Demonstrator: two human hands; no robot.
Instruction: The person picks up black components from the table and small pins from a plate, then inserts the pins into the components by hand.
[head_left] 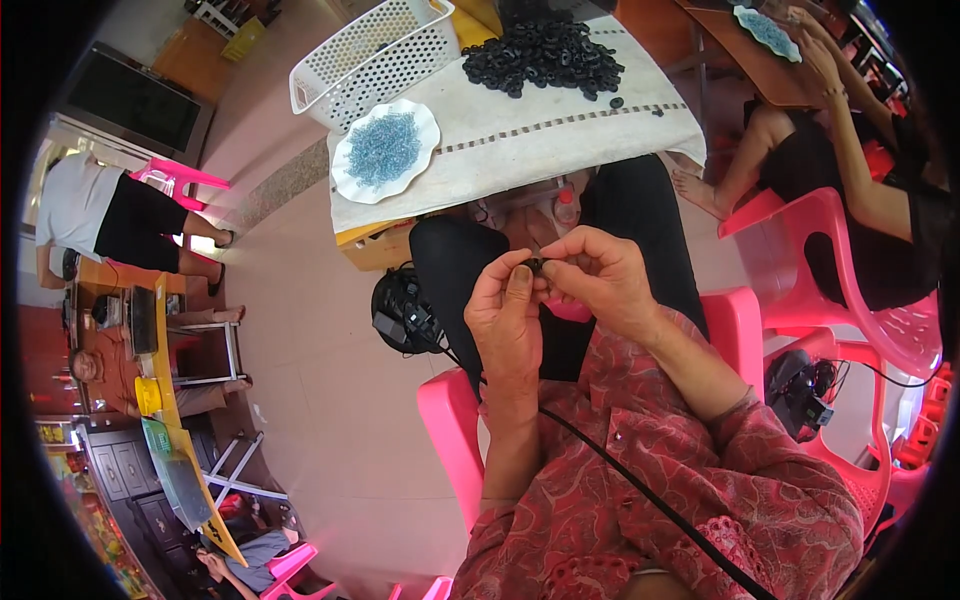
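Note:
Above my lap, my left hand [507,315] and my right hand [612,283] meet fingertip to fingertip. Thumbs and fingers of both pinch a small black piece [535,266], mostly covered by the fingertips. It looks like the black ring-shaped pieces [542,58] heaped at the far side of the cloth-covered table [520,142] in front of me. At the table's left corner stands a white scalloped plate [429,128] full of tiny light-blue translucent pieces [383,148]. Whether one of these is also between my fingers is too small to tell.
Behind the plate stands a white perforated basket [372,62]. A dark bag with cables [405,310] lies on the floor left of my legs. At right, another person sits on a pink chair [835,260] by a table with a similar plate [768,33]. A black cable [640,480] crosses my shirt.

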